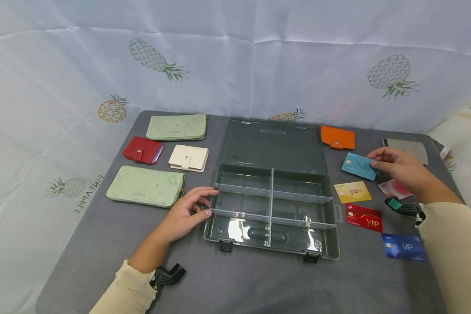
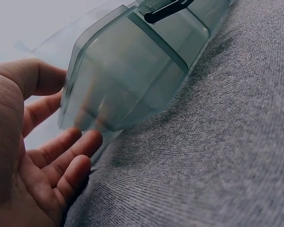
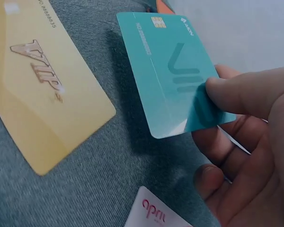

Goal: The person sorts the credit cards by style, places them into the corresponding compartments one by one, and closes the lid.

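Observation:
My right hand (image 1: 400,165) pinches a teal blue card (image 3: 168,71) between thumb and fingers. The card is tilted, its lower edge raised off the cloth in the right wrist view. Below it on the cloth lie a yellow VIP card (image 1: 353,192) and a white-and-pink card (image 1: 393,189), partly hidden by the hand. At the left wall of a clear grey divided box (image 1: 272,205), my left hand (image 1: 189,213) rests its loosely bent fingertips on the side. The box lid (image 1: 274,146) is laid back, and its compartments hold nothing.
A red VIP card (image 1: 363,217) and a dark blue card (image 1: 404,247) lie right of the box. An orange card holder (image 1: 337,138) and a grey-beige wallet (image 1: 410,149) are behind. Left stand green wallets (image 1: 146,186), a red card holder (image 1: 142,149) and a cream one (image 1: 188,158).

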A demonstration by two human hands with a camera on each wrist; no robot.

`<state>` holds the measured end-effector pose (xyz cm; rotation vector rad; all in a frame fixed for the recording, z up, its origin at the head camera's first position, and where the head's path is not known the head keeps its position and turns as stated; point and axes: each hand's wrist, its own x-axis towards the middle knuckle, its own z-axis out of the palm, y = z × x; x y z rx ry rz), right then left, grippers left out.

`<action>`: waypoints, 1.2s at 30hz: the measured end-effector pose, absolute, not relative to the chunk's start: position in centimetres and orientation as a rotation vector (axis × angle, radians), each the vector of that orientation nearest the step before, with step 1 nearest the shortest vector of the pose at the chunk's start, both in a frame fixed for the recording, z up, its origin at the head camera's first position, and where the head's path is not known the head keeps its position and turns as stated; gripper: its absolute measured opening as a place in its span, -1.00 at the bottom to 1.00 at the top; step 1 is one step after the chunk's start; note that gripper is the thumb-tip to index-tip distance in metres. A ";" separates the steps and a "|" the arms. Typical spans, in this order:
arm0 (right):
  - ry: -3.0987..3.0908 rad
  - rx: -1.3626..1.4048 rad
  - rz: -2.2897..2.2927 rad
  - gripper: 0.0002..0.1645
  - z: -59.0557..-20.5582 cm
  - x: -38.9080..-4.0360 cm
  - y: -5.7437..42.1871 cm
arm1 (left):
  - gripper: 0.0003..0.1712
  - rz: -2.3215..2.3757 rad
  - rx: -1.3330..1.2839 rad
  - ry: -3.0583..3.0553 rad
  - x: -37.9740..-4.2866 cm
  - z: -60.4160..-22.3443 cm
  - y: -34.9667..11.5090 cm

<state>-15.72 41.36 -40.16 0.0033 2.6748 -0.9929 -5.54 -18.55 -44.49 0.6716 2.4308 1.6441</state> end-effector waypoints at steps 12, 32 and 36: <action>2.642 -0.052 -1.177 -0.71 -38.0 -15.2 40.2 | -0.46 1.674 0.676 2.430 -5.6 -44.9 -18.5; 2.544 -0.300 -1.309 -0.73 -35.6 -14.6 32.5 | -0.47 1.671 0.672 2.455 -5.6 -45.1 -18.5; 2.508 -0.350 -1.341 -0.73 -35.1 -14.6 30.6 | -0.47 1.672 0.681 2.465 -5.6 -45.1 -18.5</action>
